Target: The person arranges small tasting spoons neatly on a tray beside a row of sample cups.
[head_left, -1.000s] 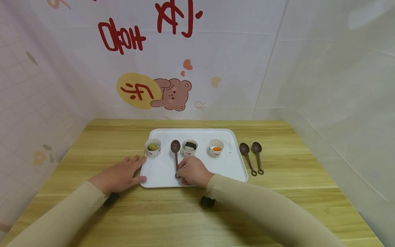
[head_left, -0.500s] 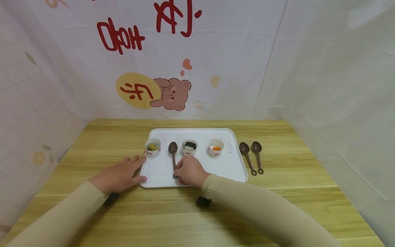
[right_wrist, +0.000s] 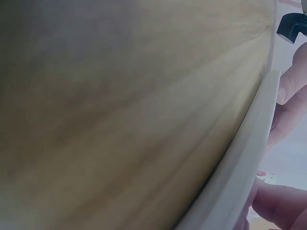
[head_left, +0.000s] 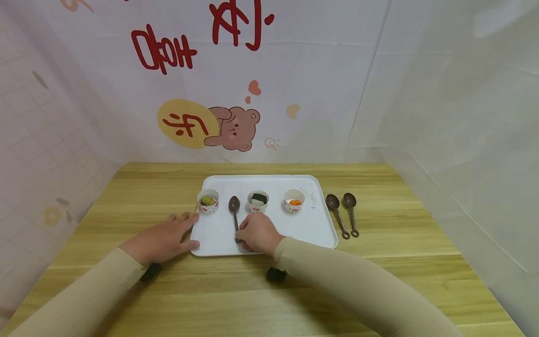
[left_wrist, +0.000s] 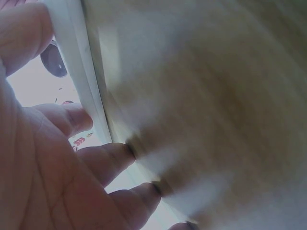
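A brown spoon (head_left: 234, 213) lies on the white tray (head_left: 290, 234), bowl pointing away, between the left and middle paper cups. My right hand (head_left: 260, 234) pinches the end of its handle over the tray's front part. Fingers spread, my left hand (head_left: 166, 238) rests against the tray's left edge. In the left wrist view its fingertips (left_wrist: 144, 191) touch the table beside the rim, and the spoon's dark bowl (left_wrist: 53, 60) shows past the thumb. The right wrist view catches only some right-hand fingers (right_wrist: 283, 206) behind the tray rim (right_wrist: 240, 182).
Three paper cups stand in a row on the tray: one with green food (head_left: 208, 201), one with a black and white piece (head_left: 258, 201), one with orange bits (head_left: 294, 202). Two more brown spoons (head_left: 338, 215) lie on the wooden table (head_left: 379, 281), right of the tray.
My right hand has shifted slightly left with the spoon, which now lies a little farther left and nearer to me. My left hand stays in place.
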### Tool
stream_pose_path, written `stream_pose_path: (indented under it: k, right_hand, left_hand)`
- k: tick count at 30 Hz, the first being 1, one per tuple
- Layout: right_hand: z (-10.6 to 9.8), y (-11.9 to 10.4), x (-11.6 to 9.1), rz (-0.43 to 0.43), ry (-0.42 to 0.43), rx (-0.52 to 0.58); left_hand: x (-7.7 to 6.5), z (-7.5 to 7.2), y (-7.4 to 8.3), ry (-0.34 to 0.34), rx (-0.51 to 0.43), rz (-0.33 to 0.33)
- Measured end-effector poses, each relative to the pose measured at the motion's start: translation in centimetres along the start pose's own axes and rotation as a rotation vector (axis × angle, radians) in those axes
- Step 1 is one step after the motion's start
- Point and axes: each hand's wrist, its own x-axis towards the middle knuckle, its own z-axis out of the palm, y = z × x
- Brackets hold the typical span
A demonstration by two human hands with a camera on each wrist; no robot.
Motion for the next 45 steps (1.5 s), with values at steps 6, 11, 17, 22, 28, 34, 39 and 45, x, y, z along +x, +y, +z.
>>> stream_pose_path:
  k: [6,11,17,22,28,34,39,45]
  right_hand:
    - [-0.17,-0.06,-0.24,0.002,-0.015,0.019]
    - [-0.24,-0.21,-0.29,-0.006,-0.031,0.018]
    - [-0.22,-0.36,-0.48,-0.023,-0.038,-0.015]
    - [-0.34,-0.57,-0.74,-0.024,-0.038,-0.008]
    - [-0.36,-0.69,-0.84,-0.014,-0.040,0.007]
    - [-0.33,-0.61,-0.84,-0.010,-0.034,-0.004]
    - [-0.36,-0.61,-0.85,-0.012,-0.038,0.005]
    - [-0.32,-0.61,-0.71,-0.002,-0.041,0.001]
  left_hand:
    - [0.00,0.01,-0.06,-0.003,0.002,-0.007]
    - [-0.04,-0.02,0.07,0.003,0.004,-0.001]
    - [0.01,0.11,-0.16,0.005,0.010,0.003]
    - [0.00,0.10,-0.21,0.005,0.009,0.005]
    - [-0.01,0.05,-0.19,-0.001,0.013,-0.001]
    - [-0.05,-0.01,-0.09,-0.003,0.008,-0.004]
    - [-0.12,-0.08,-0.01,-0.001,0.014,0.000]
    - [-0.22,-0.20,0.06,0.001,0.015,0.002]
